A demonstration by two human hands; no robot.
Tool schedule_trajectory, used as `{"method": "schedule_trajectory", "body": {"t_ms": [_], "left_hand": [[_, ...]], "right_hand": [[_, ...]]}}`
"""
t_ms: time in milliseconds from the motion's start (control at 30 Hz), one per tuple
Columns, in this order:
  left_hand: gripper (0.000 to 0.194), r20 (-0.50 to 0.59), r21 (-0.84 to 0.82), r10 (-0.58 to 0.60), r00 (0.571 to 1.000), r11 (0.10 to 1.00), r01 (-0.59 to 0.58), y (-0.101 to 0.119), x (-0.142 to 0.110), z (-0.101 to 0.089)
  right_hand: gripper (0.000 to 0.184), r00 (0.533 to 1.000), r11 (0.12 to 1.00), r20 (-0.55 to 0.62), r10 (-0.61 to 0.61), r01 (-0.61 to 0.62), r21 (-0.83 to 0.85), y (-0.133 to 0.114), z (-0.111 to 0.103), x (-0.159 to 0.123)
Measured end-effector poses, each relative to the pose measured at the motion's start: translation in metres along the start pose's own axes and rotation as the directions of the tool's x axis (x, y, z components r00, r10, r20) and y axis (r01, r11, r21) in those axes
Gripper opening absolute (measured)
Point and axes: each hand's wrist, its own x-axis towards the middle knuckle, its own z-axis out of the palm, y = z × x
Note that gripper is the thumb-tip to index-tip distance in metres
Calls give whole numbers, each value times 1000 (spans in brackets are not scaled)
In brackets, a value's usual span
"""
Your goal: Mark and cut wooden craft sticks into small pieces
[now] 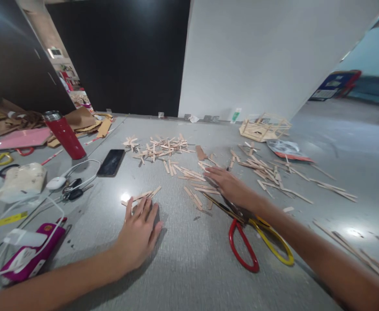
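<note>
My left hand (139, 235) rests low over the grey table, fingers spread. Its fingertips touch or nearly touch a few thin wooden sticks (147, 194). Farther right, my right hand (230, 185) reaches forward with fingers stretched out over a loose group of wooden sticks (189, 173). Whether a fingertip presses on one of them is hard to see. Under my right wrist lies a pair of scissors (240, 214) with one red and one yellow handle, partly covered by the forearm. Star-shaped bundles of crossed sticks (165, 147) form a pile beyond my hands.
To the left are a phone (111, 163), a red tumbler (65, 136), keys (74, 190), a white cable and a purple power strip (43, 246). More sticks (263, 169) and a stick-built frame (263, 128) lie to the right. A wall panel (234, 60) closes the back.
</note>
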Motion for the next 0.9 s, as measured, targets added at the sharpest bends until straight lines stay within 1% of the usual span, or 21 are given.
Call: {"method": "schedule_trajectory", "body": {"t_ms": [133, 233, 333, 400, 500, 567, 633, 733, 833, 900], "left_hand": [[47, -5, 17, 10, 1000, 1000, -9, -1, 0, 1], [48, -10, 19, 22, 1000, 1000, -22, -1, 0, 0], [49, -7, 17, 31, 999, 999, -31, -2, 1, -1], [50, 0, 16, 33, 999, 999, -33, -2, 1, -1], [50, 6, 5, 33, 999, 999, -33, -2, 1, -1], [48, 2, -8, 25, 1000, 1000, -25, -2, 1, 0], [46, -3, -17, 13, 1000, 1000, -13, -2, 0, 1], [45, -4, -26, 0, 1000, 1000, 0, -1, 0, 2], [45, 5, -35, -3, 1000, 999, 3, -1, 0, 2], [46, 10, -39, -5, 1000, 999, 5, -1, 0, 2]], "right_hand": [[61, 992, 991, 5, -123, 122, 62, -10, 7, -1], [54, 992, 990, -4, -124, 124, 70, -12, 5, 0], [46, 999, 999, -47, -23, 24, 32, 1, -3, 0], [44, 993, 997, -86, 80, -81, -9, 19, -9, -2], [42, 970, 974, -128, 208, -217, -60, 50, -14, -9], [42, 958, 962, -138, 250, -263, -78, 66, -16, -14], [43, 962, 963, -124, 245, -255, -80, 75, -15, -16], [43, 979, 979, -85, 187, -192, -61, 72, -12, -14], [41, 989, 990, -46, 137, -139, -32, 59, -7, -8], [40, 990, 990, -22, 139, -139, -23, 51, -4, -4]]}}
